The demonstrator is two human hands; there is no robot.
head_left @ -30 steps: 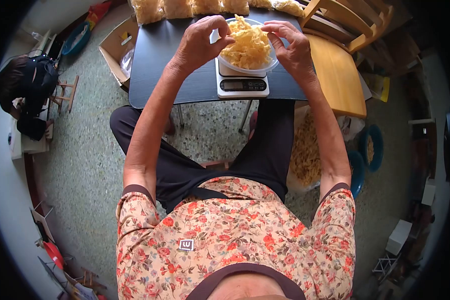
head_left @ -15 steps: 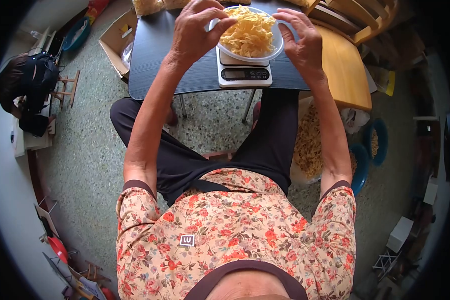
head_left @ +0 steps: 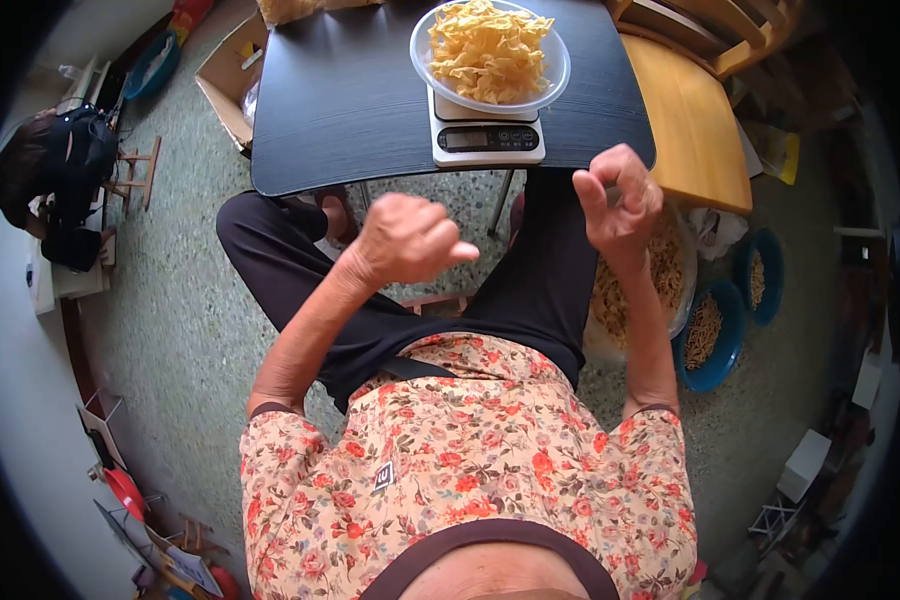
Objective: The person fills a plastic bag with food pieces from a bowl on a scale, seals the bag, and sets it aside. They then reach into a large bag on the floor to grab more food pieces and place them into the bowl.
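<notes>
A clear plastic bowl (head_left: 559,83) heaped with yellow, dried-looking strips (head_left: 490,50) rests on a white kitchen scale (head_left: 488,157) with a black display panel. The scale stands near the front edge of a black table (head_left: 345,95). My left hand (head_left: 410,238) is above my lap, its fingers curled in and nothing visible in them. Beyond the table's front right corner, my right hand (head_left: 620,205) is raised, fingers bent and thumb apart, holding nothing visible. Neither hand touches the bowl or scale.
A wooden chair (head_left: 695,135) adjoins the table's right side. Blue basins (head_left: 715,375) of dried pieces and a large clear bag or container of strips (head_left: 615,305) are on the floor at right. A cardboard box (head_left: 222,85) is at left; another person (head_left: 60,170) is farther left.
Both hands have left the bowl's rim and pulled back toward my body. The left hand's fingers have curled in. The bowl remains on the scale.
</notes>
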